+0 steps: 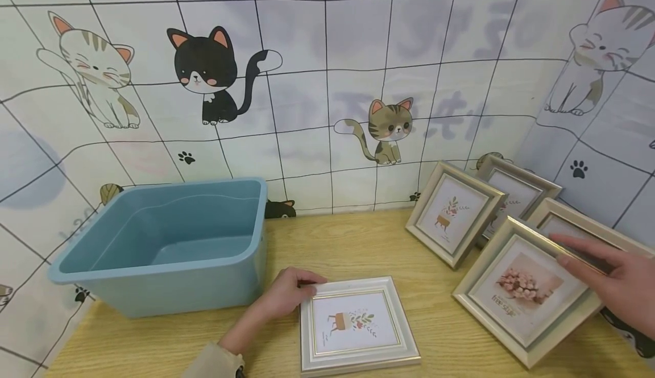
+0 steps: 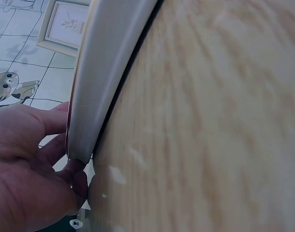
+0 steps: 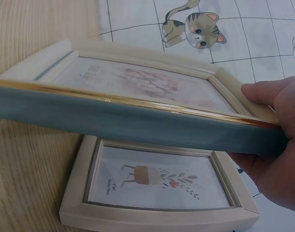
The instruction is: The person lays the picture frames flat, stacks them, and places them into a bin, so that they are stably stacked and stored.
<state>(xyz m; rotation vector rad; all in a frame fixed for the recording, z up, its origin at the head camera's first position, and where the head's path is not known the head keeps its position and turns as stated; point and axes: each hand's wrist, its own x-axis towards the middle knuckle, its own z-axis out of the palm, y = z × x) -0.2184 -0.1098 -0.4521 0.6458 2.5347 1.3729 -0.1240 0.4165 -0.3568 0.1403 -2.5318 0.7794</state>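
1. While the right hand (image 1: 621,284) gripped the blossom frame (image 1: 529,287) by its upper right edge, thumb in front and fingers behind, that frame stood tilted at the table's (image 1: 327,241) right side; whether its lowest corner touched the wood, I couldn't tell!
2. And there was the danger: held along one edge only, it could have twisted and knocked the rear frame (image 1: 583,214), close behind, into a slide.
3. Over to the left hand (image 1: 289,295), pinching the far left corner of the white frame (image 1: 358,325), which lay picture up, front and centre; a sharp tug could have skidded or scraped it.
4. The poses, then: left forearm slanting in from the near edge, hand low; right hand in from the right, index finger stretched out.
5. Further out, a plant frame (image 1: 452,213) leaned near the cat-print wall (image 1: 307,139), while the blue tub (image 1: 184,293) sat left.
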